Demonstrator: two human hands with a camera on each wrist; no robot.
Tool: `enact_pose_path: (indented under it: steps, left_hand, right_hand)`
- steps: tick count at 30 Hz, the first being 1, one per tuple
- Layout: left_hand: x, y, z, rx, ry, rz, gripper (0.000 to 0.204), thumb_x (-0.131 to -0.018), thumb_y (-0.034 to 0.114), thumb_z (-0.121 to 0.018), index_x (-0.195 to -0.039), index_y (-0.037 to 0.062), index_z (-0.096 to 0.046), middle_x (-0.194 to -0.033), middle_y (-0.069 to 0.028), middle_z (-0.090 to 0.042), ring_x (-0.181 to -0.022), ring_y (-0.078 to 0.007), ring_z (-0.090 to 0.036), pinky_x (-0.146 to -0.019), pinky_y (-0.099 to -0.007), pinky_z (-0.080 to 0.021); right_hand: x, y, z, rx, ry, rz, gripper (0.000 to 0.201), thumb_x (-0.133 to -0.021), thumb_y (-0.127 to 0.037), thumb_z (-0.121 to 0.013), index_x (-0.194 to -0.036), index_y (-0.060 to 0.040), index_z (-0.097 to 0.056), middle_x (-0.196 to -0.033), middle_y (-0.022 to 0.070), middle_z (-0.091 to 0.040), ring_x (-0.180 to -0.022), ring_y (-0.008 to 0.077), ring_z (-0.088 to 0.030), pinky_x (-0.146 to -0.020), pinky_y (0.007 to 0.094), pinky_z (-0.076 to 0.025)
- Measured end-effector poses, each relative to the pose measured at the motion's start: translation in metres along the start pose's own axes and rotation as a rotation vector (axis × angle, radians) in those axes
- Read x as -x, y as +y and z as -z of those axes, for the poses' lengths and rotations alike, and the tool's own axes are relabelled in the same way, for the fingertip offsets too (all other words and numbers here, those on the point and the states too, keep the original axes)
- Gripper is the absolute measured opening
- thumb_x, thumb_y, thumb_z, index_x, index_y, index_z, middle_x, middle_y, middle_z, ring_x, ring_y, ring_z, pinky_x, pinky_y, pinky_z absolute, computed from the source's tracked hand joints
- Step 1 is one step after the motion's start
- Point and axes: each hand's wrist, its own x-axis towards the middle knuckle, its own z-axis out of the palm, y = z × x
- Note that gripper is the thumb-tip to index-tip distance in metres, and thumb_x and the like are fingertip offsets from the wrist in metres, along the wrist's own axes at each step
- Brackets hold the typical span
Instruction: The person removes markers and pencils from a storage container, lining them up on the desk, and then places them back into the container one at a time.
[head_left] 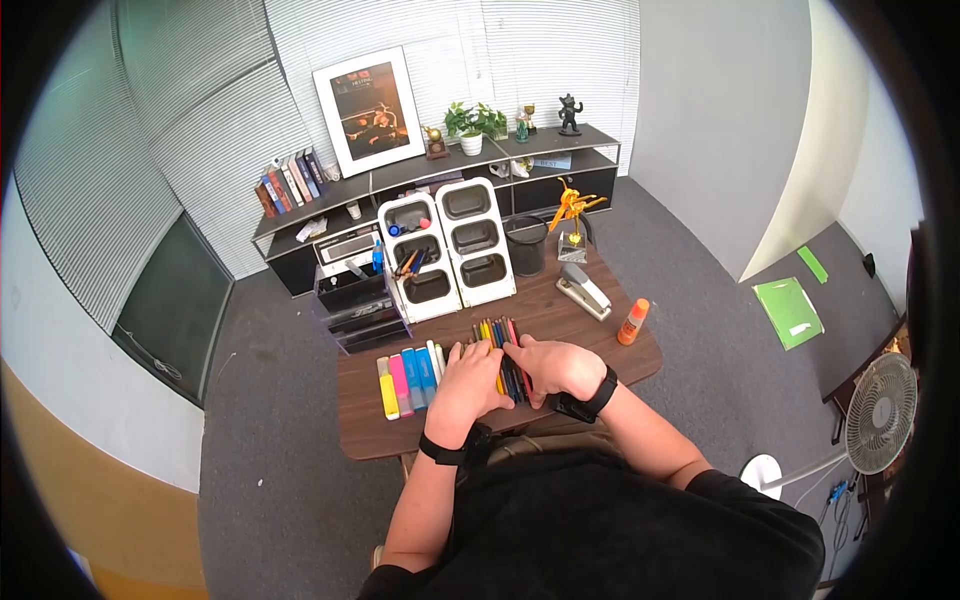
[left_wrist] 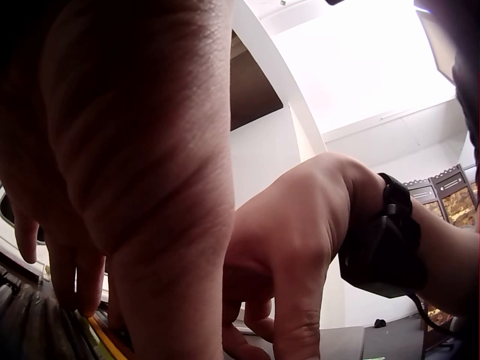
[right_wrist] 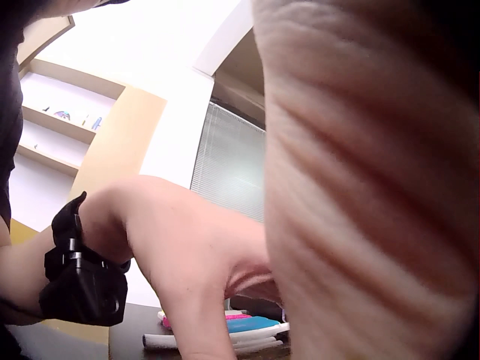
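A row of colored pencils [head_left: 512, 384] lies side by side on the brown table, partly covered by both hands. My left hand [head_left: 472, 380] rests on the row's left part; in the left wrist view its fingers [left_wrist: 90, 281] reach down straight to the pencils. The right hand [head_left: 553, 366] is at the row's right edge, its fingers bent downward, thumb toward the near ends. To the left of the left hand lie a yellow highlighter [head_left: 388, 392], a pink highlighter [head_left: 400, 384], blue highlighters [head_left: 411, 376] and white pens.
Behind the hands stand white organizers [head_left: 490, 292] and a dark desk rack [head_left: 352, 310] with items. A stapler [head_left: 584, 292], an orange glue stick [head_left: 632, 322], a golden figurine [head_left: 572, 215] and a mesh bin [head_left: 527, 255] are to the right. The table's rounded edge [head_left: 650, 368] is at right.
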Motion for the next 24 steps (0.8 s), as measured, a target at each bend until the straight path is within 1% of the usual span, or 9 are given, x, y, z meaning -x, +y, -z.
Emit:
enact_pose_path:
  steps: [4, 6, 15, 17, 18, 20, 21, 23, 24]
  left_hand:
    - [0.000, 0.001, 0.002, 0.004, -0.005, -0.006, 0.092, -0.067, 0.039, -0.103, -0.142, -0.0001, -0.066, -0.144, -0.0187, -0.066, -0.144, -0.0362, -0.058, -0.130, -0.0553, -0.035]
    - [0.000, 0.002, 0.005, 0.011, -0.015, -0.006, 0.092, -0.067, 0.039, -0.103, -0.142, -0.0002, -0.067, -0.143, -0.0187, -0.067, -0.144, -0.0362, -0.058, -0.129, -0.0548, -0.036]
    - [0.001, 0.003, 0.007, 0.007, -0.013, -0.001, 0.090, -0.067, 0.039, -0.102, -0.140, -0.0002, -0.067, -0.142, -0.0176, -0.067, -0.143, -0.0361, -0.058, -0.128, -0.0524, -0.038]
    - [0.000, 0.002, 0.005, 0.026, -0.018, 0.001, 0.091, -0.067, 0.037, -0.102, -0.142, 0.0006, -0.066, -0.145, -0.0181, -0.065, -0.146, -0.0359, -0.056, -0.130, -0.0546, -0.035]
    - [0.002, 0.001, 0.004, 0.026, -0.018, 0.001, 0.091, -0.067, 0.037, -0.102, -0.142, 0.0006, -0.066, -0.145, -0.0181, -0.065, -0.146, -0.0359, -0.056, -0.130, -0.0546, -0.035]
    - [0.005, 0.000, 0.005, 0.045, -0.041, -0.008, 0.098, -0.067, 0.035, -0.102, -0.149, 0.0006, -0.062, -0.156, -0.0207, -0.058, -0.154, -0.0362, -0.050, -0.134, -0.0582, -0.029]
    - [0.005, -0.003, 0.006, 0.045, -0.041, -0.008, 0.098, -0.067, 0.035, -0.102, -0.149, 0.0006, -0.062, -0.156, -0.0207, -0.058, -0.154, -0.0362, -0.050, -0.134, -0.0582, -0.029]
    - [0.005, -0.011, 0.008, 0.066, -0.172, -0.033, 0.113, -0.067, 0.034, -0.102, -0.161, 0.0002, -0.050, -0.168, -0.0230, -0.048, -0.162, -0.0377, -0.039, -0.138, -0.0593, -0.020]
    - [0.005, -0.015, 0.007, 0.066, -0.172, -0.032, 0.113, -0.067, 0.034, -0.102, -0.161, 0.0002, -0.050, -0.168, -0.0230, -0.048, -0.162, -0.0377, -0.039, -0.138, -0.0593, -0.020]
  right_hand:
    - [-0.004, 0.005, -0.006, 0.022, 0.028, 0.019, 0.089, -0.064, -0.014, -0.103, -0.139, -0.0017, -0.057, -0.134, 0.0233, -0.067, -0.122, 0.0427, -0.071, -0.095, 0.0493, -0.062]
    - [-0.003, 0.007, -0.007, 0.022, 0.073, 0.038, 0.085, -0.063, -0.014, -0.103, -0.134, -0.0018, -0.058, -0.129, 0.0220, -0.069, -0.120, 0.0423, -0.071, -0.094, 0.0494, -0.062]
    - [0.002, 0.001, -0.003, -0.022, 0.084, 0.037, 0.082, -0.064, -0.014, -0.103, -0.132, -0.0008, -0.059, -0.128, 0.0223, -0.069, -0.123, 0.0423, -0.070, -0.097, 0.0491, -0.060]
    - [0.001, 0.001, -0.003, -0.022, 0.082, 0.036, 0.082, -0.064, -0.014, -0.103, -0.131, -0.0006, -0.059, -0.128, 0.0222, -0.069, -0.123, 0.0426, -0.070, -0.097, 0.0492, -0.060]
    - [0.001, 0.001, -0.004, -0.023, 0.079, 0.035, 0.082, -0.064, -0.014, -0.103, -0.131, -0.0005, -0.058, -0.129, 0.0220, -0.069, -0.123, 0.0429, -0.069, -0.097, 0.0493, -0.060]
    - [0.003, 0.000, -0.002, -0.025, 0.081, 0.031, 0.081, -0.064, -0.014, -0.103, -0.131, -0.0003, -0.058, -0.129, 0.0217, -0.069, -0.123, 0.0429, -0.069, -0.097, 0.0494, -0.060]
    - [0.003, -0.001, -0.002, -0.027, 0.084, 0.026, 0.081, -0.065, -0.014, -0.103, -0.131, 0.0000, -0.058, -0.129, 0.0214, -0.069, -0.123, 0.0430, -0.069, -0.097, 0.0495, -0.060]
    - [0.001, 0.000, -0.002, -0.023, 0.074, 0.012, 0.081, -0.065, -0.015, -0.104, -0.130, 0.0001, -0.058, -0.129, 0.0212, -0.070, -0.123, 0.0429, -0.069, -0.097, 0.0496, -0.060]
    - [0.000, 0.000, -0.003, -0.019, 0.065, -0.001, 0.081, -0.065, -0.015, -0.104, -0.130, 0.0003, -0.058, -0.129, 0.0211, -0.070, -0.123, 0.0428, -0.069, -0.098, 0.0497, -0.060]
